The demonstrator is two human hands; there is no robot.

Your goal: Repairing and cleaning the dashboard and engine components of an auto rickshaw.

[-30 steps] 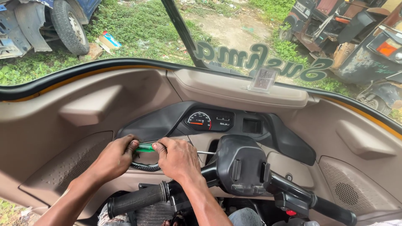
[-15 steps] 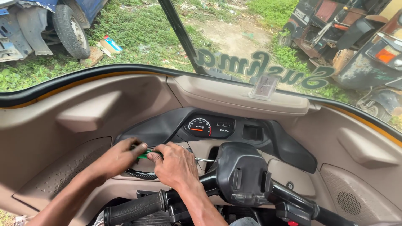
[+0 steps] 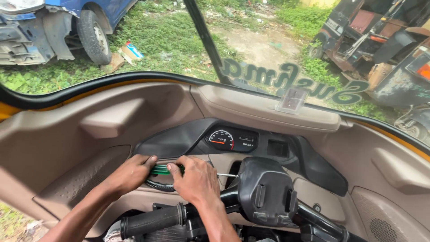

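Head view: nearest, the handlebar grip (image 3: 152,221); above it the right hand (image 3: 195,180) and left hand (image 3: 131,174) both clasp a green screwdriver (image 3: 162,170), shaft level toward the dashboard (image 3: 179,139); best kept square.

The beige dashboard (image 3: 103,134) spans the scene from left to right below the windshield, with moulded recesses at its far left and far right. A black instrument panel (image 3: 179,139) sits at its centre, holding a round gauge (image 3: 222,140) with a red needle. On the dashboard's far top ledge, right of centre, a small clear plastic holder (image 3: 292,99) stands tilted against the glass.
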